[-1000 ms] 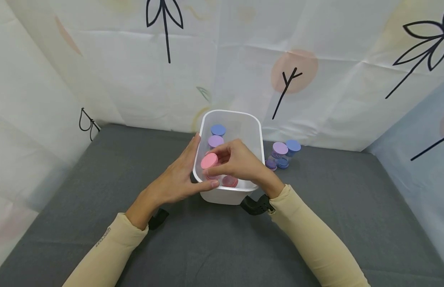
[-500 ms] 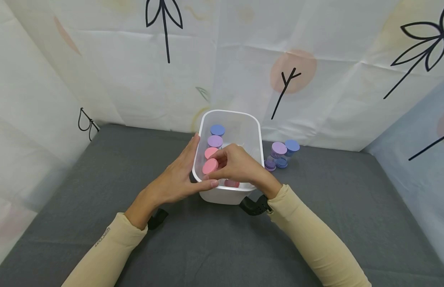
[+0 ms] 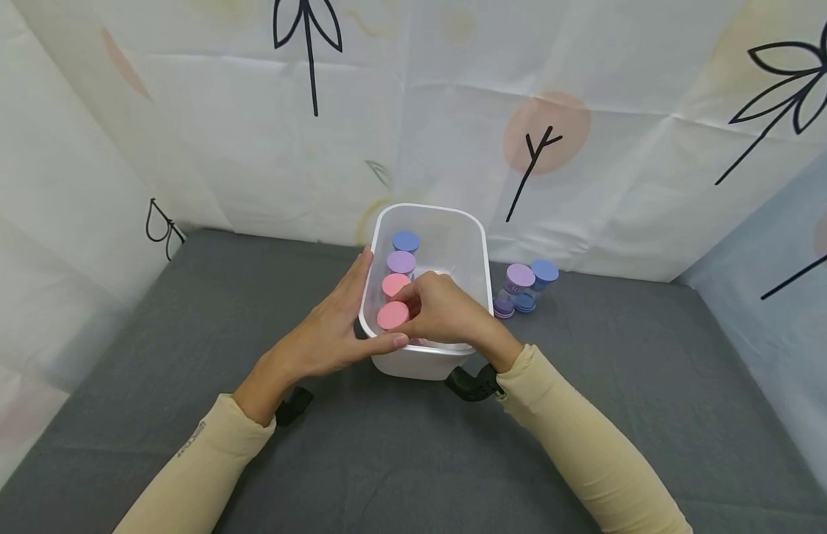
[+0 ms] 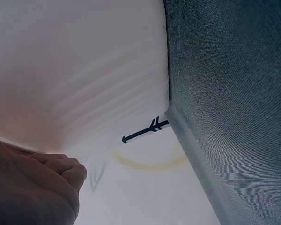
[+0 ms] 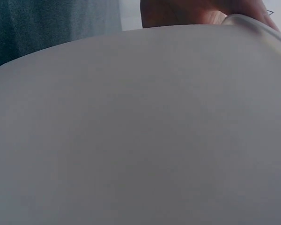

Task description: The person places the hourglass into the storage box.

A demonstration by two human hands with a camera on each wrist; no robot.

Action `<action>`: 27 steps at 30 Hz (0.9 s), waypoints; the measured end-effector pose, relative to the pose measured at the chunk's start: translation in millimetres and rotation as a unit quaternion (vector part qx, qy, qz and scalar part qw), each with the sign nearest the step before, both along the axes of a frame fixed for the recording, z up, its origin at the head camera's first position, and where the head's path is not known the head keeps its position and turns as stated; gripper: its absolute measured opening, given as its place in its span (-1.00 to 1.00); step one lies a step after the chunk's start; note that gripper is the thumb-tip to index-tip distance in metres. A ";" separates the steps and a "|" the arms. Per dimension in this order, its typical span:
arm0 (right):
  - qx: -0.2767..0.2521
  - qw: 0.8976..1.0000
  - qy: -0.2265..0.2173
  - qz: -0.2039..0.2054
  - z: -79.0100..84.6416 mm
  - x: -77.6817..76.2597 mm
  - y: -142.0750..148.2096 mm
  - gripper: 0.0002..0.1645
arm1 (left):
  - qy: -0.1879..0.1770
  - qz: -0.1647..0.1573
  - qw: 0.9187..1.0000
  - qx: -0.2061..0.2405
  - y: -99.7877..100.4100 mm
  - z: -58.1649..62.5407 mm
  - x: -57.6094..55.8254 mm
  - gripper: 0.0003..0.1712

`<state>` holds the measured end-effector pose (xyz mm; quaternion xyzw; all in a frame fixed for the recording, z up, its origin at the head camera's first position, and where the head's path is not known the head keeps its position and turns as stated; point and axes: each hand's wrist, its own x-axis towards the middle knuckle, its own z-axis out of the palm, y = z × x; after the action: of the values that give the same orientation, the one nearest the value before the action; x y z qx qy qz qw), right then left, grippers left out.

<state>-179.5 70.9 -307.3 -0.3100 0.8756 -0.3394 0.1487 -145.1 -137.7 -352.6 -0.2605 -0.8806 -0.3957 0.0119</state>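
Observation:
Inside the white plastic bin, my right hand pinches a small clear jar with a pink lid near the front left corner. Behind it in a row along the left wall stand another pink-lidded jar, a purple-lidded jar and a blue-lidded jar. Under my right hand something pink shows, mostly hidden. My left hand rests against the bin's left side with fingers straight, its thumb over the front rim. In the left wrist view, the hand lies against the bin's outer wall.
To the right of the bin, a purple-lidded jar and a blue-lidded jar stand close together, with more purple and blue pieces at their base. Grey cloth covers the table. A patterned white curtain hangs right behind the bin.
My right hand has brought the pinched pink-lidded jar toward the front of the bin and lower, uncovering the other pink lid behind it. The left hand has stayed put.

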 end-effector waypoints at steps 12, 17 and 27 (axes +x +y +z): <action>0.035 0.998 0.042 -0.007 -2.6 1.0 -3.2 -0.81 | 0.001 -0.002 1.000 0.003 0.5 -0.2 -1.1 0.40; 0.036 0.999 0.039 -0.006 -1.8 1.3 -4.1 -0.73 | -0.002 -0.001 1.000 0.001 0.5 0.6 -0.5 0.41; 0.019 0.999 0.019 -0.020 -0.2 3.7 -2.2 -0.63 | -0.008 0.001 1.000 0.002 -0.1 0.5 0.0 0.41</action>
<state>-175.8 68.7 -307.5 -0.2955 0.8906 -0.3196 0.1315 -145.1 -137.8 -352.0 -0.2566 -0.8799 -0.3999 0.0055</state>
